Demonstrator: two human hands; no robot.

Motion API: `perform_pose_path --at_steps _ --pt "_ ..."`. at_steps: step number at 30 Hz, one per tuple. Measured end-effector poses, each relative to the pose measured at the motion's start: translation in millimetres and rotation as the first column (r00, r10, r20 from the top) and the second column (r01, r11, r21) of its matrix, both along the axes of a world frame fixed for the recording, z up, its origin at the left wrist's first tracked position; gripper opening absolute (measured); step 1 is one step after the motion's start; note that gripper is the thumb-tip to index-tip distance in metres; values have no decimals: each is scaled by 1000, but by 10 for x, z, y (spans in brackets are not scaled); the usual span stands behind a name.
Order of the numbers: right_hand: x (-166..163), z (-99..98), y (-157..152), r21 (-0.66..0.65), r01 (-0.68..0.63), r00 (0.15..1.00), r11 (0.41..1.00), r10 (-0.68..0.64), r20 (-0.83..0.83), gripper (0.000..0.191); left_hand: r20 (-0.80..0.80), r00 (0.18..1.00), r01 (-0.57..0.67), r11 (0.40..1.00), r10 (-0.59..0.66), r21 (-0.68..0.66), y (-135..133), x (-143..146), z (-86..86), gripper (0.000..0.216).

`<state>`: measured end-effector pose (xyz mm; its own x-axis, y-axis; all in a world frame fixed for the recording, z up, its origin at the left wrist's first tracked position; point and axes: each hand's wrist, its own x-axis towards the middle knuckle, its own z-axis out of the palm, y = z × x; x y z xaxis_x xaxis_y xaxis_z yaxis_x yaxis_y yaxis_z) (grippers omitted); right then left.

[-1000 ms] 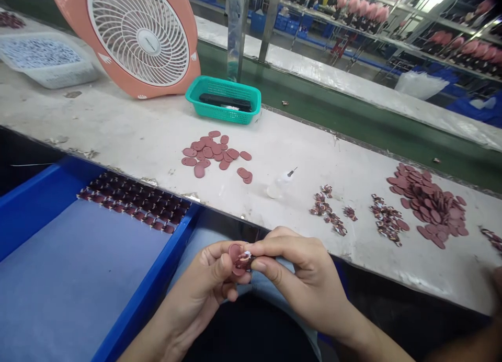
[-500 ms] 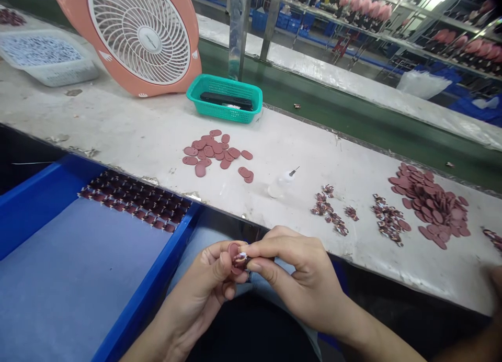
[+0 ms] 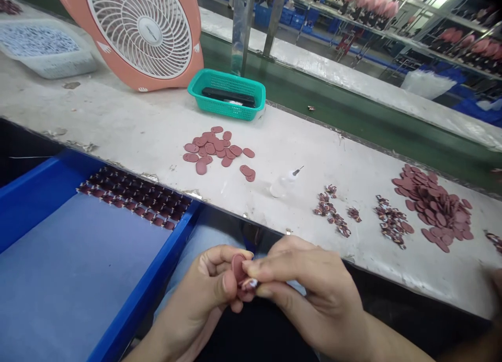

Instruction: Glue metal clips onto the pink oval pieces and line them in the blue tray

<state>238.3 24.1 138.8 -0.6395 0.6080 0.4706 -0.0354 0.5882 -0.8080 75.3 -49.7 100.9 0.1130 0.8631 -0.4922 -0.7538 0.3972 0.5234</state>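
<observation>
My left hand (image 3: 206,291) pinches a flat reddish-brown oval piece (image 3: 237,268) between thumb and fingers, in front of the bench edge. My right hand (image 3: 314,286) closes its thumb and forefinger at a small brown-and-white part (image 3: 249,285) that sits against the lower end of the oval piece. Fingers hide much of both, so I cannot tell whether they are joined. Beyond the hands stands a small white bottle (image 3: 283,185) with a needle tip. Right of it lie clusters of small brown-and-white parts (image 3: 333,210).
Oval pieces lie in a scattered group (image 3: 212,147) and a larger heap (image 3: 439,207). A blue bin (image 3: 157,278) at left holds rows of assembled pieces (image 3: 137,197). Behind are a green basket (image 3: 196,103), a pink fan (image 3: 196,64) and a white tub (image 3: 63,66).
Both hands have moved slightly down and right. The oval piece has turned to show more of its flat face, and the small part sits lower. The view has shifted a little.
</observation>
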Motion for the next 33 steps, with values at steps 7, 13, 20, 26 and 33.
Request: perform_pose_path --at_steps 7,13,20,26,33 --pt "58 22 -68 -6 -44 999 999 44 9 19 5 1000 8 998 -8 -69 -11 4 177 35" --pt "-26 4 -27 -14 -17 1000 1000 18 16 17 25 1000 -3 1000 3 7 10 -26 48 32" --pt "-89 -59 -15 -17 3 1000 1000 -3 -7 18 -14 998 -55 994 54 -90 28 -22 102 37" --pt "-116 -97 -23 -38 38 999 999 -39 -27 20 -42 997 -69 992 65 -105 26 -30 65 40" --pt "-102 -116 15 -8 56 998 998 -56 15 18 -58 995 -85 993 81 -83 53 -38 71 40"
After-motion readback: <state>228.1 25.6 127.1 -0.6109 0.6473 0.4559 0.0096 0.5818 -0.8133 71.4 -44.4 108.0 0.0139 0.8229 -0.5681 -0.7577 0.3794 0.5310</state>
